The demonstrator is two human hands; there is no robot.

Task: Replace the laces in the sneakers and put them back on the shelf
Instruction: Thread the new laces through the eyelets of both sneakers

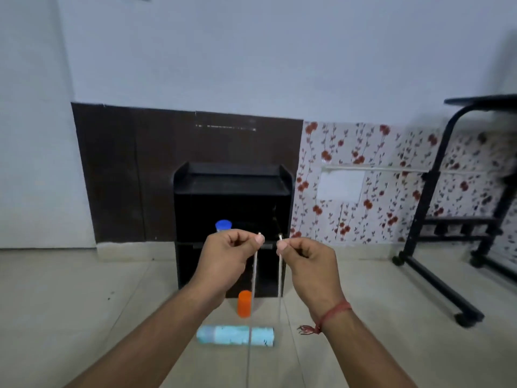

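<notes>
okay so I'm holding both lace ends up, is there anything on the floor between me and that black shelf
Yes. An orange cylinder stands upright on the floor just in front of the black shelf, and a light blue tube lies on its side nearer you. Both sit under the lace pinched by your left hand and right hand.

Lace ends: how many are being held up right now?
2. One lace end is pinched by the left hand; the other lace end by the right hand. Both strands hang down out of view, so more lace may be hidden.
</notes>
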